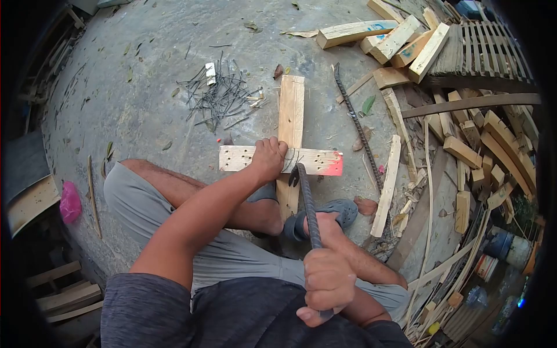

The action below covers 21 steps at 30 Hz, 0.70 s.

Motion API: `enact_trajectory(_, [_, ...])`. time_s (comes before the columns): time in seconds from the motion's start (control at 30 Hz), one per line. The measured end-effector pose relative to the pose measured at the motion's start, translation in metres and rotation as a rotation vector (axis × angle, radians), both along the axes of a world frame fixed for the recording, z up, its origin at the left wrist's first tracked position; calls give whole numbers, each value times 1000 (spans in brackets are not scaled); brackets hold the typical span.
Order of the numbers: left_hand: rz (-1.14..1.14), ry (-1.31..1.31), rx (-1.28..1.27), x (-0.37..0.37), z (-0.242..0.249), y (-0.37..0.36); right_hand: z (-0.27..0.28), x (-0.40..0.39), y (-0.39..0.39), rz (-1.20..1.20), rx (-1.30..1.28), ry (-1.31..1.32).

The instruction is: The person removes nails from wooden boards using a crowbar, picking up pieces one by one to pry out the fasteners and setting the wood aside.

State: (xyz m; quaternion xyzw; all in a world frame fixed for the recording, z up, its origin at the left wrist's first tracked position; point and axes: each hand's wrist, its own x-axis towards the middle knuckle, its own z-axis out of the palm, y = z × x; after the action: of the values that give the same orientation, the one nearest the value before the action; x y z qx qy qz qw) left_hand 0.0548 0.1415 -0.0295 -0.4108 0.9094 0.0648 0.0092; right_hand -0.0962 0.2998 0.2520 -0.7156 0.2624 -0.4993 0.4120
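Note:
My left hand is closed over a short wooden board with several nail holes and a pink-painted right end. That board lies crosswise on a longer wooden block, which points away from me. In my right hand is a ribbed metal bar with a hooked, claw-like tip. The tip touches or hovers just at the board's near edge, right of my left hand; contact is unclear. Bent nails or wires show beside my left fingers.
A pile of nails lies on the concrete beyond the board. To the right are another ribbed bar, a loose wood strip and stacked wood offcuts. A pink plastic bag sits at the left. My sandalled foot is near the block.

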Motion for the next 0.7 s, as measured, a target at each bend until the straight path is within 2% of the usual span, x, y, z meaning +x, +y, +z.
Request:
enact_trajectory(0.1, [-2, 10, -47, -1, -2, 1, 10, -6, -44, -155, 65, -84])
enact_trajectory(0.13, [-5, 13, -63, -1, 0, 2, 16, -10, -59, -176, 143, -34])
enact_trajectory(0.2, [-3, -2, -54, -2, -3, 2, 10, 6, -89, -297, 62, -99])
enact_trajectory(0.3, [-28, -13, 4, 0, 18, 0, -23, -19, -179, -641, 170, -412])
enact_trajectory(0.33, [-38, -40, 211, -2, 24, -3, -6, -33, -214, -734, 450, -461])
enact_trajectory(0.37, [-18, -5, 179, -1, 26, 0, -15, -46, -248, -748, 540, -491])
enact_trajectory(0.43, [9, 75, 115, -4, 29, 11, -33, -58, -301, -780, 663, -439])
enact_trajectory(0.47, [43, -5, 220, -7, 37, 12, -44, -62, -319, -771, 710, -423])
enact_trajectory(0.53, [54, 82, 137, -15, 28, 20, -65, -65, -352, -749, 800, -393])
enact_trajectory(0.7, [3, 163, 11, -16, 11, 32, -122, -59, -411, -939, 913, -179])
